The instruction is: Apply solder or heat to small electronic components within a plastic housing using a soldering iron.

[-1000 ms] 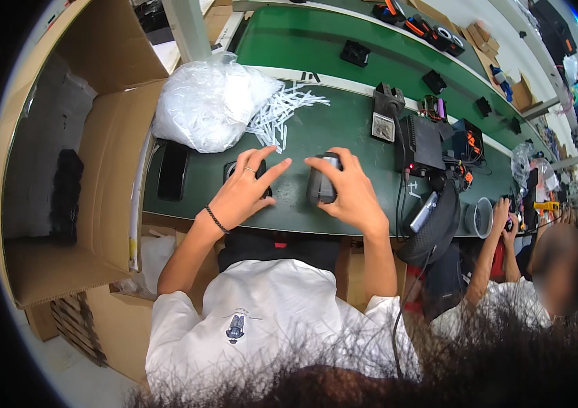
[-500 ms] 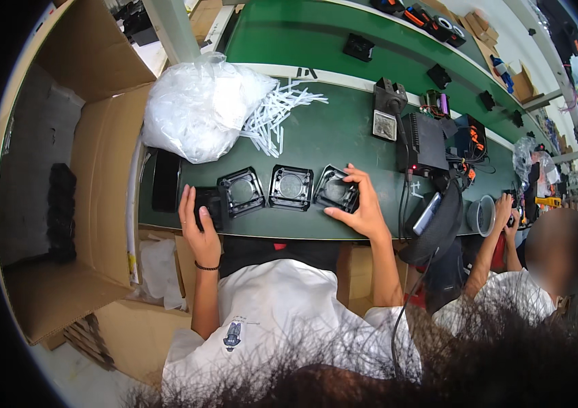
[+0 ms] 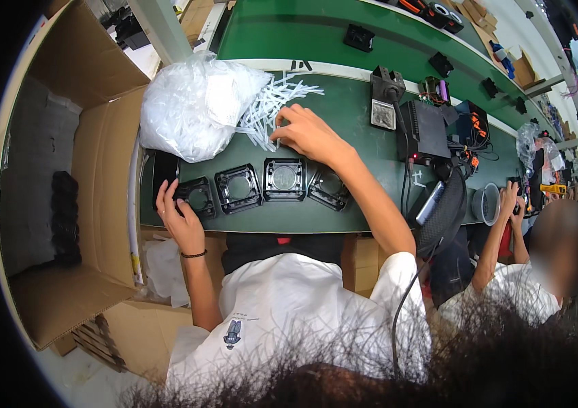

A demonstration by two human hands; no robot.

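Note:
Four-cornered black plastic frames with round openings stand in a curved row along the bench's near side. My left hand (image 3: 181, 221) is at the leftmost frame (image 3: 200, 196), fingers apart, its thumb against that frame's left edge. A second frame (image 3: 253, 189), a third frame (image 3: 285, 162) and a tilted rightmost frame (image 3: 335, 198) follow to the right. My right hand (image 3: 310, 138) reaches over the row to a loose pile of thin white plastic strips (image 3: 261, 120). Its fingers are curled with thumb and fingertips apart at the pile's right edge; no strip is plainly held.
A clear bag (image 3: 190, 109) full of white pieces lies left of the strips. A large open cardboard box (image 3: 105, 197) stands at the left. Right are a black powered unit (image 3: 425, 132) with cables, a clear tub (image 3: 486, 204) and a co-worker's hands (image 3: 512, 202).
My right hand has let go of the rightmost frame and moved up and left to the white strips. My left hand has shifted slightly left, uncovering more of the leftmost frame.

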